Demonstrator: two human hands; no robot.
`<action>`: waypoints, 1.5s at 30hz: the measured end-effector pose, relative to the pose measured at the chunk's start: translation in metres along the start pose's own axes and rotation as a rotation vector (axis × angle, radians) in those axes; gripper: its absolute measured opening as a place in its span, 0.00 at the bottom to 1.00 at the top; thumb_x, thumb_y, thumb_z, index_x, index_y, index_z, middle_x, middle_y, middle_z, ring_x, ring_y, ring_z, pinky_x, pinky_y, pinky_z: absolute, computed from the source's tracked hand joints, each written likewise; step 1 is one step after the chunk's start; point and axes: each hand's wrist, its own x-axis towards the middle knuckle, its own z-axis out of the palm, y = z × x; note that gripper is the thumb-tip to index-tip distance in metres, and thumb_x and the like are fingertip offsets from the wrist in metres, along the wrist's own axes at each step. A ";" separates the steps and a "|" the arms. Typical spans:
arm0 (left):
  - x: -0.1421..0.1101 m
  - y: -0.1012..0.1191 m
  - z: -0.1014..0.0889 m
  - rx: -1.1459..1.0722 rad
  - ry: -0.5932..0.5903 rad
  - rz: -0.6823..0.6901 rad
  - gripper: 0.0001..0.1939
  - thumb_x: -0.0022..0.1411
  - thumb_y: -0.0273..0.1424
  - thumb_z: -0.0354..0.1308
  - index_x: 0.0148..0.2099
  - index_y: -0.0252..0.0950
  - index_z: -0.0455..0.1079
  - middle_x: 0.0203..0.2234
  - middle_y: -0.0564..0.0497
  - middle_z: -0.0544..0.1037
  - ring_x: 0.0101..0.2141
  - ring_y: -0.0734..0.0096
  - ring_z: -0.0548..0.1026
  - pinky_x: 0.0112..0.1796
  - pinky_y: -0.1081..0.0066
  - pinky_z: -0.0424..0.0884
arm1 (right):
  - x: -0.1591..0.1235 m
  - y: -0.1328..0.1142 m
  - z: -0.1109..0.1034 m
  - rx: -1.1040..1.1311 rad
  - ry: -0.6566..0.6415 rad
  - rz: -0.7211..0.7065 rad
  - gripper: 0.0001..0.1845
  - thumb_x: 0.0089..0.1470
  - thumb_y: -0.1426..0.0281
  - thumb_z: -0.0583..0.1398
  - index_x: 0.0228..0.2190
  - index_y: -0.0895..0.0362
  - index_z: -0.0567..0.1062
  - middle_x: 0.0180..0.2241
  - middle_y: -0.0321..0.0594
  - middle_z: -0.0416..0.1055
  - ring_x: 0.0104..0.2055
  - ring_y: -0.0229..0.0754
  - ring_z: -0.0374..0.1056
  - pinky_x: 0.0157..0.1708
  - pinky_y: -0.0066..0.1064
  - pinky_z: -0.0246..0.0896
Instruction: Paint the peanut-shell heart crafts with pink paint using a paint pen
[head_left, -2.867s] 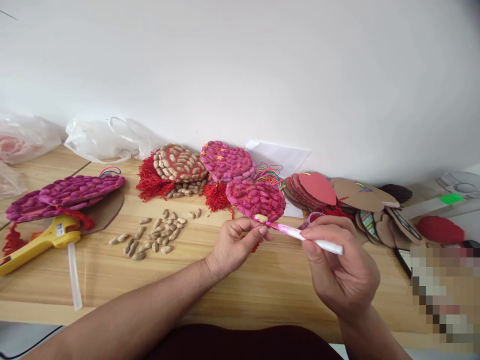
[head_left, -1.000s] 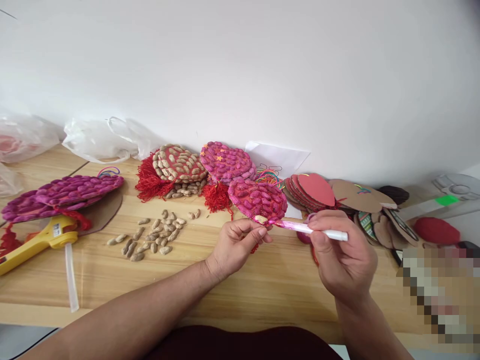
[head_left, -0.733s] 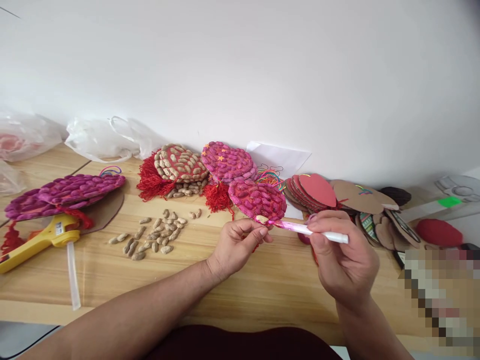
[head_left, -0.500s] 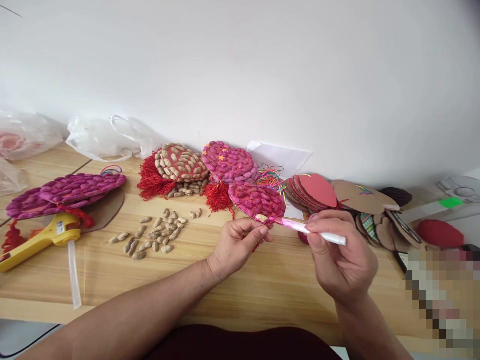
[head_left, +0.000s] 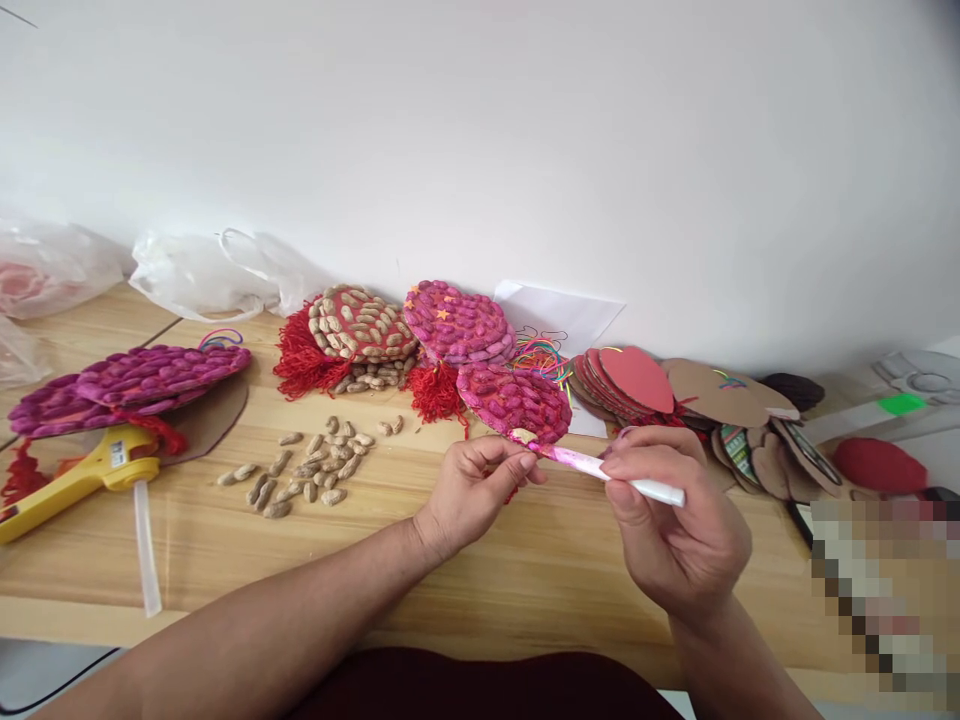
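A disc (head_left: 514,400) covered in magenta-coloured peanuts is pinched at its near edge by my left hand (head_left: 480,490), thumb on the front. One peanut (head_left: 523,436) beside the thumb is still mostly pale. My right hand (head_left: 679,520) is closed round a white marker (head_left: 589,464), its front part stained pink. The marker's tip rests at the pale peanut. Behind the held disc stands another magenta peanut piece (head_left: 459,325) with small orange stars and a red tassel (head_left: 435,393).
Loose peanuts (head_left: 322,465) lie left of my hands. Farther left are a yellow glue gun (head_left: 82,488) with a glue stick and magenta peanut pieces (head_left: 161,380). Red and brown cardboard shapes (head_left: 637,380) are stacked right. Plastic bags (head_left: 202,275) sit by the wall.
The marker and my right hand have shifted slightly left, and the tip has moved left along the pale peanut's edge. My left hand and the disc stay in place.
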 end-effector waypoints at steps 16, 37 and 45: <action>0.001 -0.001 0.000 -0.012 0.001 0.003 0.22 0.59 0.48 0.67 0.30 0.33 0.81 0.15 0.53 0.69 0.19 0.76 0.61 0.22 0.73 0.56 | 0.002 0.001 0.000 -0.056 -0.018 -0.033 0.13 0.54 0.80 0.64 0.40 0.55 0.75 0.33 0.39 0.76 0.40 0.47 0.69 0.42 0.44 0.66; 0.009 -0.018 -0.002 -0.074 0.008 -0.153 0.22 0.52 0.50 0.71 0.31 0.34 0.80 0.14 0.56 0.69 0.15 0.78 0.62 0.17 0.75 0.58 | -0.002 0.005 -0.003 0.047 0.055 0.120 0.12 0.56 0.80 0.63 0.40 0.54 0.77 0.36 0.40 0.74 0.41 0.46 0.69 0.43 0.41 0.66; 0.007 -0.010 -0.001 -0.205 -0.038 -0.203 0.22 0.49 0.47 0.75 0.33 0.31 0.79 0.21 0.50 0.79 0.21 0.74 0.73 0.24 0.73 0.68 | -0.003 0.003 -0.001 0.055 0.035 0.099 0.11 0.56 0.79 0.63 0.40 0.55 0.77 0.34 0.40 0.74 0.40 0.46 0.69 0.43 0.42 0.66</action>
